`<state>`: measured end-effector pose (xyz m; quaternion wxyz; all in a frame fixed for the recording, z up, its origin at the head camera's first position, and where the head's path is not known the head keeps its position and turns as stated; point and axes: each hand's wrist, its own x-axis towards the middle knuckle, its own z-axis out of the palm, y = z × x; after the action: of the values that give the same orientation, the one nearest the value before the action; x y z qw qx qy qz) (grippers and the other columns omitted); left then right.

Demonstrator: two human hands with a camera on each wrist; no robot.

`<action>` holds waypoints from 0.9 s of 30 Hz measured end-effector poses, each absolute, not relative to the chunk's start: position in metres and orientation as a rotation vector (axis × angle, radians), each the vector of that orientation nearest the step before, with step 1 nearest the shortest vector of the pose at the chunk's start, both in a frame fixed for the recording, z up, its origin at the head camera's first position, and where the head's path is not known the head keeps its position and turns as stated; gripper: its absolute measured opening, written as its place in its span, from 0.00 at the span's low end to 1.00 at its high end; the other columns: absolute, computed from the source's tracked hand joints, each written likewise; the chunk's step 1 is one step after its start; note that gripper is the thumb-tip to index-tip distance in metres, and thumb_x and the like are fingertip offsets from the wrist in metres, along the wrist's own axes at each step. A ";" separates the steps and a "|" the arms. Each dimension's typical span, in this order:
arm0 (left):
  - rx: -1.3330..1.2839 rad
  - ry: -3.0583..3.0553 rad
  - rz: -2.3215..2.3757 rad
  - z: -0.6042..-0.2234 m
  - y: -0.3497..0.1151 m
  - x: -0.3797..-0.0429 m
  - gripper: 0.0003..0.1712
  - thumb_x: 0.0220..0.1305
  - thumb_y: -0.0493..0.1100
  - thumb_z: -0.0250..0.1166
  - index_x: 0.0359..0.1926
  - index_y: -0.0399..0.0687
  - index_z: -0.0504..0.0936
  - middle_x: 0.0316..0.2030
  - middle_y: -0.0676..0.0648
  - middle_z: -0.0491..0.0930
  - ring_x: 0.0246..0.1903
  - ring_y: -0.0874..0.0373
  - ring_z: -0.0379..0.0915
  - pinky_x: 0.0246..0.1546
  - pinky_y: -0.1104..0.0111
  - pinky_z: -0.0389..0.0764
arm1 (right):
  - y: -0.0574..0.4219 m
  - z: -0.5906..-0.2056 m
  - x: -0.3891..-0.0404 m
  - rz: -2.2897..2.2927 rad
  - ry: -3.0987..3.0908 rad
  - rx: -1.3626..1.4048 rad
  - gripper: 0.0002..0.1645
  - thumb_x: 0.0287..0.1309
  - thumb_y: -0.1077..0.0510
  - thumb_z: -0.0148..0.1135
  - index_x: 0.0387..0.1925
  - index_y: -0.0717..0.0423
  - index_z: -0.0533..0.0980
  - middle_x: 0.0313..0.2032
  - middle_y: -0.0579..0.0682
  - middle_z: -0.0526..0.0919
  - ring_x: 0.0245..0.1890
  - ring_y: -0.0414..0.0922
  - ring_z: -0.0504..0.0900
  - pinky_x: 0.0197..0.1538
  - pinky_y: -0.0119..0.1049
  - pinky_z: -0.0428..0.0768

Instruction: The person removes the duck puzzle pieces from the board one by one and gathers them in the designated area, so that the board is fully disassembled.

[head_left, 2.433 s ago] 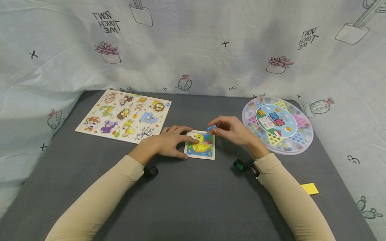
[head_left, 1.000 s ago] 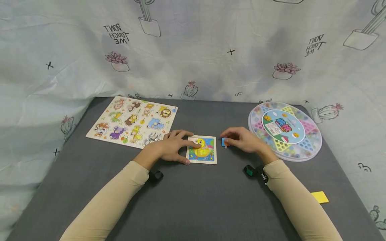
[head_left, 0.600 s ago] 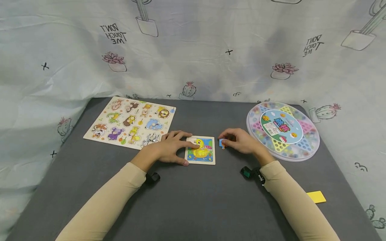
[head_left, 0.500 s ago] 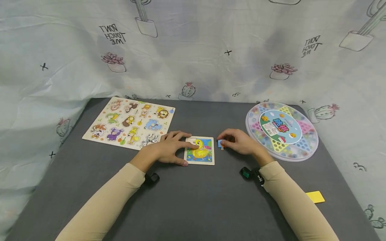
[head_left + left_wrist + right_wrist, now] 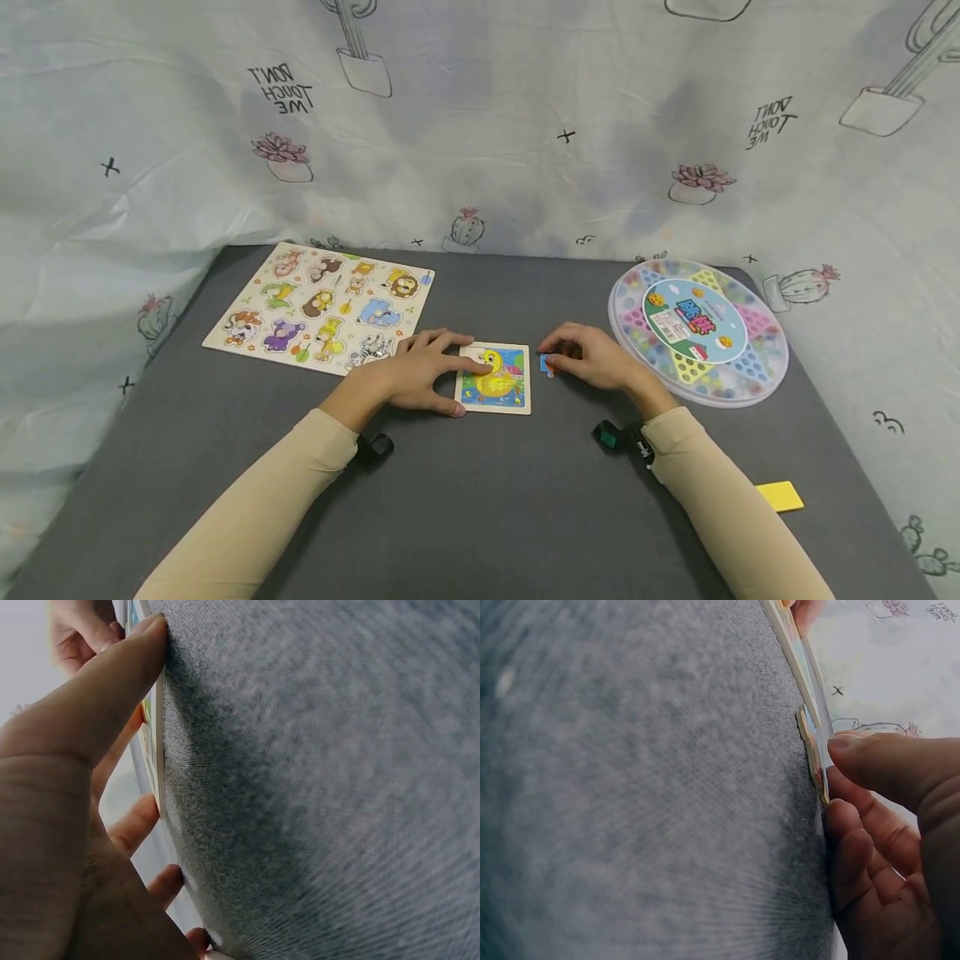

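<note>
A small wooden duck puzzle board [image 5: 527,379] lies flat on the grey table in front of me. My left hand [image 5: 418,377] rests spread at its left side. The index fingertip lies on the duck picture, and the thumb touches the near-left corner of the board; in the left wrist view the board's edge [image 5: 159,750] shows beside the thumb. Just right of the board, my right hand [image 5: 596,358] pinches a blue-and-orange puzzle piece [image 5: 543,363] between thumb and fingers. The right wrist view has this piece [image 5: 811,746] flat at the table surface, partly hidden by the fingers.
A larger animal puzzle board [image 5: 318,308] lies at the back left, close to the left hand. On the right is a round marble-game box [image 5: 697,333]. A yellow card [image 5: 782,497] lies partly under the right forearm. A printed curtain [image 5: 525,125] hangs behind the table.
Over about two seconds, the right hand carried the puzzle piece from above the board's far-right corner down to the table at its right. The left hand kept its place on the board.
</note>
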<state>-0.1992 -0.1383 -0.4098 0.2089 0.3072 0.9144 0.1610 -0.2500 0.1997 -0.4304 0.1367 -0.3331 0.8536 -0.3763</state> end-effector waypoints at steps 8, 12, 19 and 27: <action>0.826 2.552 0.402 -0.406 -0.136 -0.199 0.41 0.62 0.68 0.69 0.74 0.84 0.66 0.81 0.52 0.48 0.78 0.37 0.40 0.67 0.34 0.52 | 0.203 -0.431 -0.249 -1.103 2.473 -0.970 0.12 0.71 0.58 0.65 0.53 0.52 0.83 0.48 0.49 0.80 0.38 0.42 0.82 0.44 0.37 0.80; 0.844 2.539 0.416 -0.405 -0.135 -0.197 0.40 0.63 0.67 0.70 0.74 0.83 0.66 0.81 0.50 0.49 0.78 0.35 0.40 0.66 0.33 0.53 | 0.205 -0.430 -0.247 -1.144 2.447 -0.952 0.11 0.71 0.59 0.64 0.52 0.54 0.83 0.49 0.51 0.79 0.41 0.43 0.84 0.47 0.39 0.82; 0.863 2.559 0.364 -0.402 -0.139 -0.197 0.40 0.64 0.67 0.69 0.74 0.84 0.65 0.81 0.50 0.48 0.79 0.36 0.39 0.66 0.33 0.53 | 0.200 -0.425 -0.244 -1.194 2.438 -1.008 0.11 0.72 0.59 0.62 0.52 0.55 0.83 0.51 0.51 0.79 0.41 0.46 0.84 0.45 0.42 0.82; 0.879 2.545 0.358 -0.400 -0.135 -0.193 0.40 0.65 0.66 0.67 0.76 0.82 0.64 0.82 0.48 0.46 0.79 0.33 0.36 0.68 0.30 0.50 | 0.200 -0.409 -0.240 -1.116 2.459 -1.058 0.12 0.73 0.60 0.61 0.53 0.57 0.82 0.51 0.49 0.80 0.44 0.45 0.83 0.48 0.45 0.83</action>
<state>-0.1932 -0.1353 -0.3998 0.2111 0.3164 0.9159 0.1287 -0.2399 0.2003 -0.4094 0.1203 -0.3620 0.8418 -0.3820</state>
